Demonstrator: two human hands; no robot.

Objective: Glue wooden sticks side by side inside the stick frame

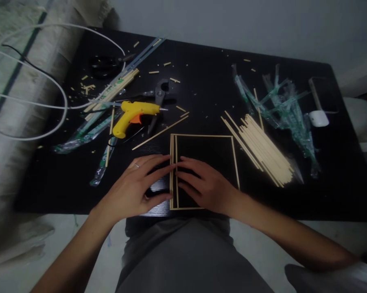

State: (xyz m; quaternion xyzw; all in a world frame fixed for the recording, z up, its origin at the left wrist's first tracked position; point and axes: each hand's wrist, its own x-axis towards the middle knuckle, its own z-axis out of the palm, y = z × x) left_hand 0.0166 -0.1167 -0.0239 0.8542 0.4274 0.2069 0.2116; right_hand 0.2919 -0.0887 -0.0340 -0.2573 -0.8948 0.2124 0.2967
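A square frame of thin wooden sticks (234,156) lies on the black table (202,85) near its front edge. Two or three upright sticks (174,144) stand close together along the frame's left side. My left hand (134,185) lies flat to the left of those sticks, fingers stretched out with the tips touching them; a ring is on one finger. My right hand (203,183) rests inside the frame, fingers stretched out and pressing the sticks from the right. Neither hand grips anything.
A yellow glue gun (131,116) lies left of centre with pliers (159,97) behind it. One loose stick (160,132) lies slanted beside the frame. A pile of sticks (263,150) and clear wrappers (284,106) lie to the right. White cables (58,93) loop at left.
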